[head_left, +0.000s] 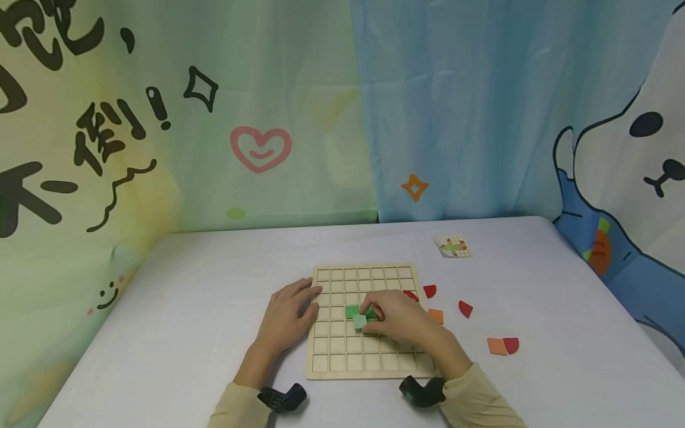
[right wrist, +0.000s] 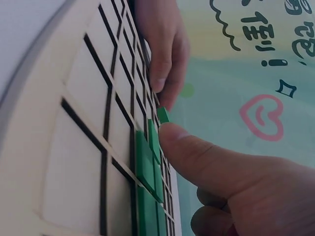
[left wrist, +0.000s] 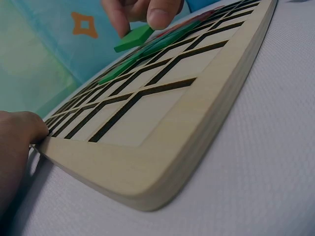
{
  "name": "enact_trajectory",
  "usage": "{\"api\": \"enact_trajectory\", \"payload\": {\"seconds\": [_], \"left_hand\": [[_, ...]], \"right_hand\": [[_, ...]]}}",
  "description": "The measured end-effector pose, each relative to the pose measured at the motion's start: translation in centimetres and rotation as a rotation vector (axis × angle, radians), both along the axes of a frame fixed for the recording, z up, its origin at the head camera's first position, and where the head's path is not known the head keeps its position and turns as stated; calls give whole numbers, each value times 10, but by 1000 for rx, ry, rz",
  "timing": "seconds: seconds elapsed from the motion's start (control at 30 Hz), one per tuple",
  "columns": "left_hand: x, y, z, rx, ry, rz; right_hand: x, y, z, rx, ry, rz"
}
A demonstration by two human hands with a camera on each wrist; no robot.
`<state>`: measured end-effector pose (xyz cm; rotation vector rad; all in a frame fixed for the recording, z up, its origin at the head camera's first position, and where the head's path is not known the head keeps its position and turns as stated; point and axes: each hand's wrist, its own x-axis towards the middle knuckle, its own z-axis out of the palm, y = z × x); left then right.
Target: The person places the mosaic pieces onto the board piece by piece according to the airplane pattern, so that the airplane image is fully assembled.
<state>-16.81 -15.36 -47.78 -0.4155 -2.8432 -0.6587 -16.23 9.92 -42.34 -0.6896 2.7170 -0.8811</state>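
Observation:
A wooden grid board lies flat on the table. At its left edge my left hand rests, fingertips touching the rim. Over the middle of the grid, my right hand pinches a green square tile between thumb and fingers. In the left wrist view this tile is tilted and raised above the board. Other green pieces lie in the grid below, partly covered by the right hand; the right wrist view shows several green pieces near the thumb.
Right of the board lie red rounded pieces, an orange square and another orange square beside a red piece. A picture card lies at the back right. A printed curtain hangs behind the white table.

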Motion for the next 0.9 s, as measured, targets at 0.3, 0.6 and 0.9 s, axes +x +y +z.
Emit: {"api": "enact_trajectory", "payload": {"seconds": [0.3, 0.6, 0.9], "left_hand": [[0, 1, 1, 1, 12, 5], [0, 1, 1, -8, 14, 5], [1, 0, 1, 0, 17, -1]], "right_hand": [[3, -6, -5, 31, 18, -12], [5, -7, -7, 49, 12, -26], [7, -12, -7, 96, 37, -36]]}}
